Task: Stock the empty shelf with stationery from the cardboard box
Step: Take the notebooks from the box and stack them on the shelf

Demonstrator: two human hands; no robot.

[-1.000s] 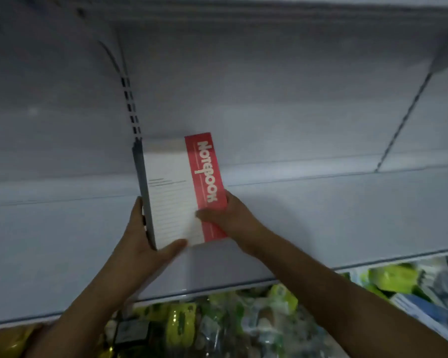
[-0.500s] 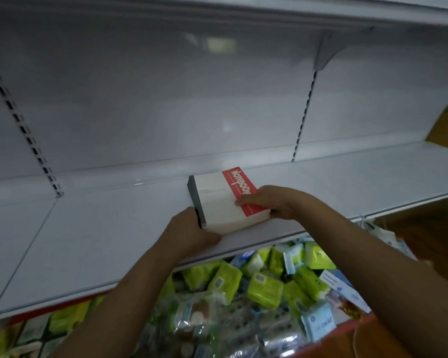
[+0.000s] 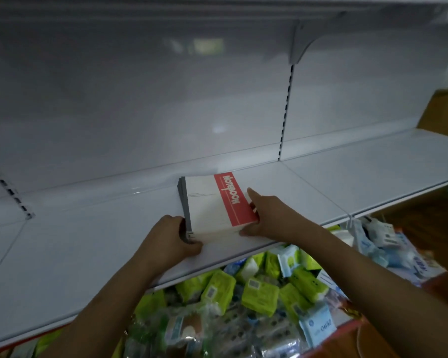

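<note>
Now the stack of notebooks (image 3: 212, 205) lies flat on the white shelf (image 3: 101, 241), its top cover facing up; one second earlier it stood upright against the back panel, and half a second ago it was tilted with its near edge low. The view has also shifted leftward along the shelf, so the slotted upright (image 3: 286, 112) appears right of the stack rather than left.

Edges and room: the stack's far edge sits close to the back panel (image 3: 166, 99), whether touching cannot be told. Its near edge lies short of the shelf's front lip. Bare shelf surface extends widely to the left and to the right, past the seam between shelf sections.

Hands: the left hand (image 3: 170, 241) grips the stack's near left corner, fingers curled round the grey spine side and thumb lying along the near edge. The right hand (image 3: 267, 215) rests against the right side, index finger extended along the red "Notebook" band, thumb at the near right corner, so the stack is held between thumb and fingers. Both forearms reach up from below.

Beneath the shelf, green and blue wrapped packets (image 3: 259, 293) fill a lower tier.
</note>
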